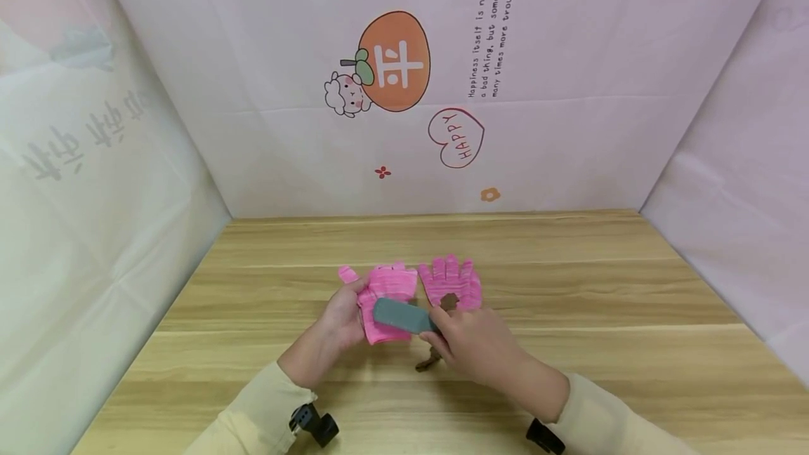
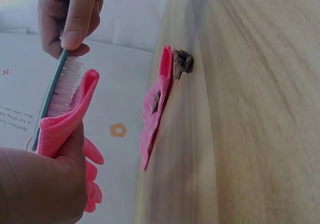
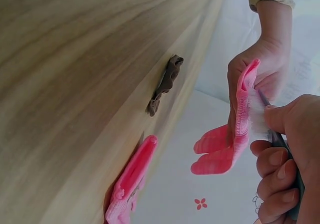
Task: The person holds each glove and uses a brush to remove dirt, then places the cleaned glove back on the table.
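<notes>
My left hand [image 1: 341, 314] holds a pink knit glove [image 1: 387, 283] raised off the table, its thumb along the cuff in the left wrist view. Gripped in my right hand [image 1: 483, 346] is a scrubbing brush [image 1: 401, 316] with a grey-green back. Its white bristles [image 2: 65, 91] touch the glove near the cuff. A second pink glove [image 1: 451, 278] lies on the table beyond the right hand, with a small brown piece [image 1: 449, 301] on it. Nearer me lies a crumpled dark brown thing [image 3: 166, 83], partly hidden by the right hand in the head view; its kind is unclear.
The wood-grain table [image 1: 569, 265] meets a white printed cloth [image 1: 556, 146] at the back. White cloth walls stand at the left [image 1: 126, 195] and right [image 1: 739, 160]. Both wrists wear black camera mounts [image 1: 314, 425].
</notes>
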The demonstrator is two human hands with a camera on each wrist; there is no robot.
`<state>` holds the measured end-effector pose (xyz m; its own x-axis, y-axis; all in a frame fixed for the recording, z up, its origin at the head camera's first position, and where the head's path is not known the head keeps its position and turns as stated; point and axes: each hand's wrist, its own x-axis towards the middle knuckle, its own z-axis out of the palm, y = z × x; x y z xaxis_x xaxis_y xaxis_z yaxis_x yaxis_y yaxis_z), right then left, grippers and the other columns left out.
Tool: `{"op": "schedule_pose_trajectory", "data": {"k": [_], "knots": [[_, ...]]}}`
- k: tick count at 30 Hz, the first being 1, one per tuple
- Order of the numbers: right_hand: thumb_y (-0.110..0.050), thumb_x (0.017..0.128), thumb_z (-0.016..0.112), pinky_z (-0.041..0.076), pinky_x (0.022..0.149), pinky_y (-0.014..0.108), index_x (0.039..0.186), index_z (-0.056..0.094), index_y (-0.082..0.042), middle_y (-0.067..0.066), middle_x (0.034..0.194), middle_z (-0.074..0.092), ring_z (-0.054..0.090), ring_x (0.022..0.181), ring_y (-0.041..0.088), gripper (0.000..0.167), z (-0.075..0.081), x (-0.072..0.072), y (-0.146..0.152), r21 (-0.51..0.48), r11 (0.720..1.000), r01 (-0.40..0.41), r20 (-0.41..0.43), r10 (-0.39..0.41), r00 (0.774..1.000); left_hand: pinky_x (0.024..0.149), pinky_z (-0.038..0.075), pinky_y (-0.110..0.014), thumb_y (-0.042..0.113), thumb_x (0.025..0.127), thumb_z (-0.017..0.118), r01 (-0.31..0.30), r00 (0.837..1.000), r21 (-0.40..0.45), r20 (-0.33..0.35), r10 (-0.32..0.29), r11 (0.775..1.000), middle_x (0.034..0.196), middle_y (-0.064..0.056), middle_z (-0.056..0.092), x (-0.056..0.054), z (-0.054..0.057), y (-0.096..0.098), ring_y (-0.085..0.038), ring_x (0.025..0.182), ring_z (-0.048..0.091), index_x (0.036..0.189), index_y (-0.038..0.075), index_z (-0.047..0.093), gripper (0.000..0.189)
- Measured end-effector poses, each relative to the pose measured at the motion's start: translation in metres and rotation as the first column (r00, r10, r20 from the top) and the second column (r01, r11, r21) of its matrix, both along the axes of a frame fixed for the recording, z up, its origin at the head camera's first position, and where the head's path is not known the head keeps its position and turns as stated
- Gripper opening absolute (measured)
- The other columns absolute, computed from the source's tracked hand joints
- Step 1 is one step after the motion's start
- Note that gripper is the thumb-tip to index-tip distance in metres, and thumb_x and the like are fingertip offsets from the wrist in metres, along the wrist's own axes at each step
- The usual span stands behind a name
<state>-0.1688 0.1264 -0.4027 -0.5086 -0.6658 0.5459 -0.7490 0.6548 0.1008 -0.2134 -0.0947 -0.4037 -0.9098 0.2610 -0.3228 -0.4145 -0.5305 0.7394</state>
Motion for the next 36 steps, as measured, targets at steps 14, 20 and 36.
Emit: {"op": "schedule_pose_trajectory", "data": {"k": [14, 20, 36], "knots": [[-0.036, 0.095, 0.063, 0.025, 0.038, 0.016, 0.081, 0.052, -0.013, -0.011, 0.057, 0.04, 0.03, 0.046, 0.002, 0.029, 0.001, 0.008, 0.013, -0.01, 1.0, 0.027, 0.058, -0.027, 0.998, 0.1, 0.041, -0.038, 0.026, 0.106, 0.033, -0.034, 0.999, -0.028, -0.002, 0.034, 0.999, 0.103, -0.005, 0.062, -0.001, 0.005, -0.002, -0.017, 0.097, 0.059, 0.124, 0.004, 0.048, 0.032], [-0.035, 0.094, 0.064, 0.029, 0.04, 0.017, 0.08, 0.05, -0.013, -0.01, 0.058, 0.042, 0.032, 0.048, 0.002, 0.03, 0.003, 0.01, 0.023, -0.017, 0.999, 0.035, 0.088, -0.034, 0.996, 0.096, 0.043, -0.034, 0.026, 0.106, 0.035, -0.069, 0.997, -0.011, -0.019, 0.069, 0.998, 0.103, -0.003, 0.06, -0.004, 0.01, -0.007, -0.016, 0.097, 0.056, 0.121, 0.005, 0.048, 0.029], [-0.045, 0.099, 0.051, 0.019, 0.041, 0.015, 0.079, 0.047, -0.015, -0.015, 0.057, 0.029, 0.023, 0.048, -0.001, 0.036, -0.002, 0.012, 0.044, -0.036, 0.999, 0.037, 0.032, -0.036, 0.999, 0.093, 0.045, -0.034, 0.027, 0.107, 0.03, -0.087, 0.996, -0.007, -0.027, 0.087, 0.996, 0.106, -0.004, 0.058, -0.014, 0.025, -0.024, -0.018, 0.099, 0.056, 0.121, 0.01, 0.046, 0.027]]}}
